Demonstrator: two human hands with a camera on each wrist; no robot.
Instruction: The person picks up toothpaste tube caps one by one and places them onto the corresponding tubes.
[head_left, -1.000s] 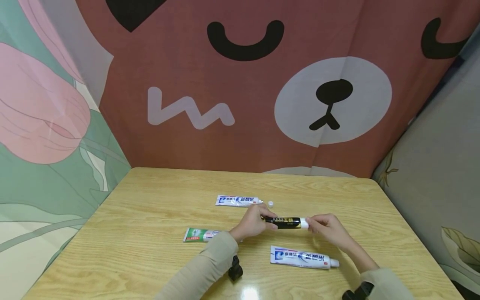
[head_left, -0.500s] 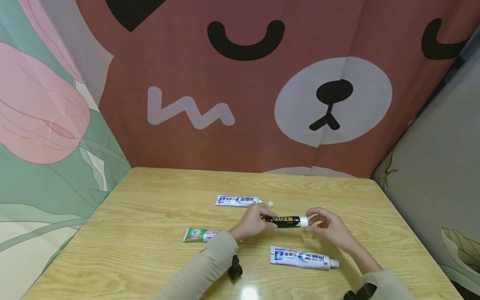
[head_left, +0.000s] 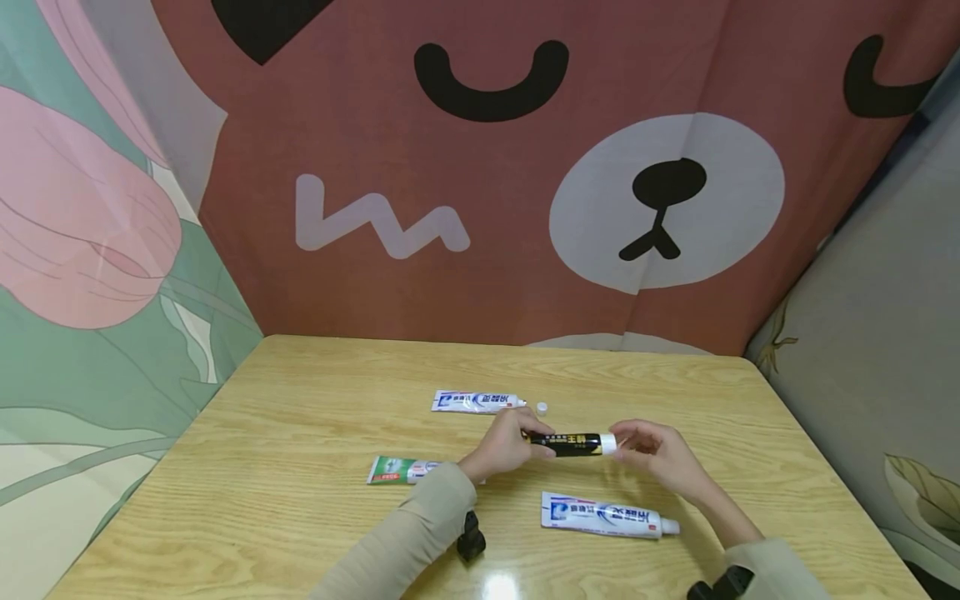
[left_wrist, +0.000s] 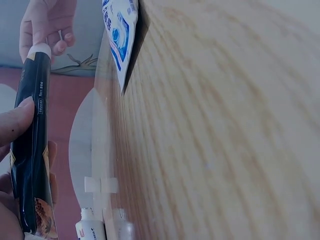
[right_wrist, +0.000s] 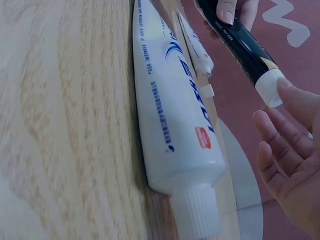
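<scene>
My left hand [head_left: 504, 443] grips a black toothpaste tube [head_left: 570, 444] by its tail half, thumb on one face and fingers behind. The tube is held sideways above the table, its white cap [right_wrist: 269, 87] pointing right. At that cap, my right hand [head_left: 654, 454] pinches with the thumb and a fingertip; its other fingers are loosely bent below, as the right wrist view shows. The cap is on the tube. A white-and-blue toothpaste tube [head_left: 603, 516], capped, lies nearer on the table, below my right hand.
Farther back lies an uncapped white-and-blue tube [head_left: 476, 402], with a loose white cap [head_left: 542, 408] beside its nozzle. A green-and-white tube [head_left: 397, 470] is partly hidden by my left forearm. Everything lies on a wooden table [head_left: 300, 517] against a printed curtain [head_left: 375, 292].
The right hand's fingers loosened and spread at the cap half a second ago, then drew in on it again. The left hand and black tube have barely moved.
</scene>
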